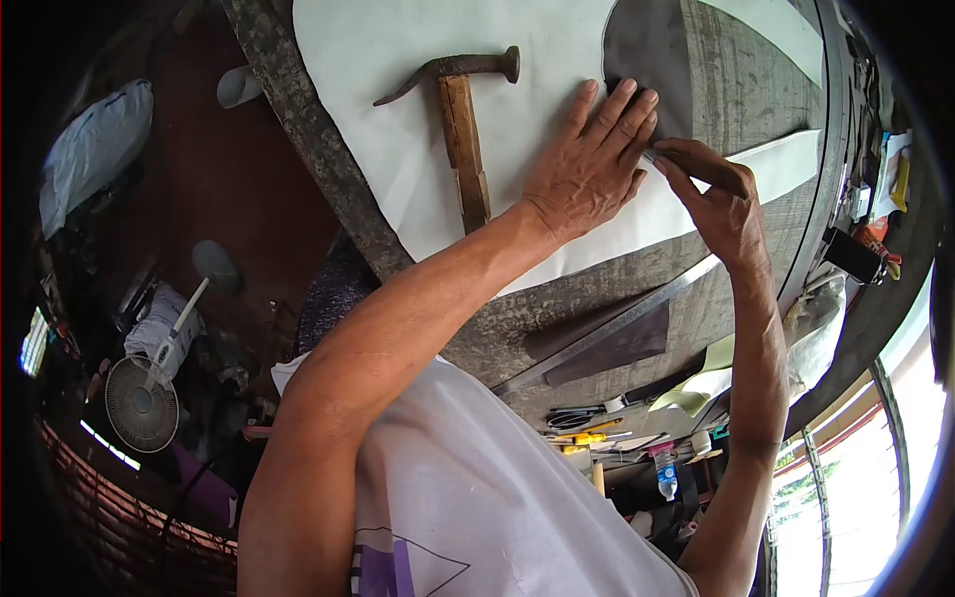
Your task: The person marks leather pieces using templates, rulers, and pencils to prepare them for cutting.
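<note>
My left hand (593,159) lies flat with fingers spread on a large white sheet (398,90) spread over a worn grey workbench (736,70), pressing it down at its curved cut edge. My right hand (718,199) is closed on a thin tool (652,157) whose tip meets the sheet just beside my left fingertips. A hammer (460,109) with a rusty head and wooden handle rests on the sheet, left of my left hand.
A long metal straightedge (617,323) and dark material pieces (612,348) lie on the bench nearer me. Scissors, pens and small tools (587,428) clutter the bench end. A white fan (144,398) stands on the floor at left.
</note>
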### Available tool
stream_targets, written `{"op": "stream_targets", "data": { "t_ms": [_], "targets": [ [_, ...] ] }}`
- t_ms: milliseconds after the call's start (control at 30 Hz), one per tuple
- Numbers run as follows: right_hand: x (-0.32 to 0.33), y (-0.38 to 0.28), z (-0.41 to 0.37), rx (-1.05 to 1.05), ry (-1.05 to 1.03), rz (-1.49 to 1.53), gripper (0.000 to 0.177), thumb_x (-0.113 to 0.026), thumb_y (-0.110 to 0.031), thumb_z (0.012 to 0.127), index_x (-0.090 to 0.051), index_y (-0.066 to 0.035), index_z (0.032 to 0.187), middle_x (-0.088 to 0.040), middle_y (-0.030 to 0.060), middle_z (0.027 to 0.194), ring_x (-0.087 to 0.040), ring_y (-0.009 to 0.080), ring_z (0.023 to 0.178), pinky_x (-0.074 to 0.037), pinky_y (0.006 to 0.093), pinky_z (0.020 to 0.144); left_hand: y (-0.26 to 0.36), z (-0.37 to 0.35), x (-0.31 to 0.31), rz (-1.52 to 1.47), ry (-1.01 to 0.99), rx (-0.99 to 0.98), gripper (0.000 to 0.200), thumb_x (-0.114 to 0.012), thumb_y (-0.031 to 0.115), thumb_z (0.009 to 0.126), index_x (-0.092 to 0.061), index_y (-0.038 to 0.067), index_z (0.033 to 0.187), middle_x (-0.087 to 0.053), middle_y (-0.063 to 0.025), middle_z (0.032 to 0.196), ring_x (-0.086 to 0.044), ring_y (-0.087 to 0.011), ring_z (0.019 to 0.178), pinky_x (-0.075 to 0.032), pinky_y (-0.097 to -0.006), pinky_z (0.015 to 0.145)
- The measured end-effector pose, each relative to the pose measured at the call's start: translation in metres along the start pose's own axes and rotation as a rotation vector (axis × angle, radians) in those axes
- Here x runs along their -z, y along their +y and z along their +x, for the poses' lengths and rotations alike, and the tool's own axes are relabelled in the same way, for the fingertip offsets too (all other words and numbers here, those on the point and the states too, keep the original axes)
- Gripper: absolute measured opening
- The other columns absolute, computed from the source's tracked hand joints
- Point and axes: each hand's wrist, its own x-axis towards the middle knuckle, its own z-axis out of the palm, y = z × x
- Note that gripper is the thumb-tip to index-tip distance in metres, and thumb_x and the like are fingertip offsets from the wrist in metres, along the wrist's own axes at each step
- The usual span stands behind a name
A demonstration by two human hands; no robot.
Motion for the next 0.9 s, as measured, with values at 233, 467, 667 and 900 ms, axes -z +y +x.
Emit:
{"op": "stream_targets", "data": {
  "t_ms": [233,467,667,900],
  "targets": [
    [-0.011,0.005,-0.008,-0.006,0.084,0.139,0.021,-0.073,-0.009,0.093,-0.074,-0.002,0.112,-0.077,0.0121,0.102,-0.075,0.0192,0.095,-0.062,0.029,0.07,0.0,0.0,-0.003,0.045,0.055,-0.01,0.059,-0.053,0.049,0.099,-0.057,0.007,0.14,-0.038,-0.0107,0.16,-0.028,-0.0294,0.151,-0.022,-0.0556,0.123],
    [-0.003,0.002,-0.008,-0.001,0.033,0.122,0.02,-0.073,-0.008,0.092,-0.074,-0.002,0.111,-0.077,0.0134,0.102,-0.075,0.0194,0.096,-0.062,0.0273,0.068,0.001,-0.001,-0.003,0.046,0.058,-0.002,0.06,-0.053,0.052,0.099,-0.058,0.008,0.139,-0.039,-0.0085,0.159,-0.028,-0.0278,0.151,-0.021,-0.0552,0.123],
    [0.002,0.008,-0.009,0.038,-0.006,0.08,0.02,-0.072,-0.007,0.092,-0.074,-0.003,0.112,-0.076,0.0125,0.103,-0.075,0.0182,0.091,-0.06,0.0274,0.063,0.002,0.0,-0.002,0.09,0.041,0.006,0.061,-0.053,0.053,0.098,-0.059,0.01,0.14,-0.039,-0.0077,0.16,-0.028,-0.0273,0.151,-0.021,-0.0551,0.124],
    [0.006,0.02,-0.004,0.153,-0.036,0.037,0.022,-0.072,-0.006,0.092,-0.074,-0.003,0.113,-0.075,0.0125,0.105,-0.074,0.017,0.084,-0.059,0.0267,0.059,0.001,0.001,-0.004,0.099,0.047,0.01,0.061,-0.052,0.054,0.098,-0.059,0.01,0.14,-0.039,-0.0077,0.16,-0.029,-0.0276,0.151,-0.02,-0.0548,0.124]
  ]
}}
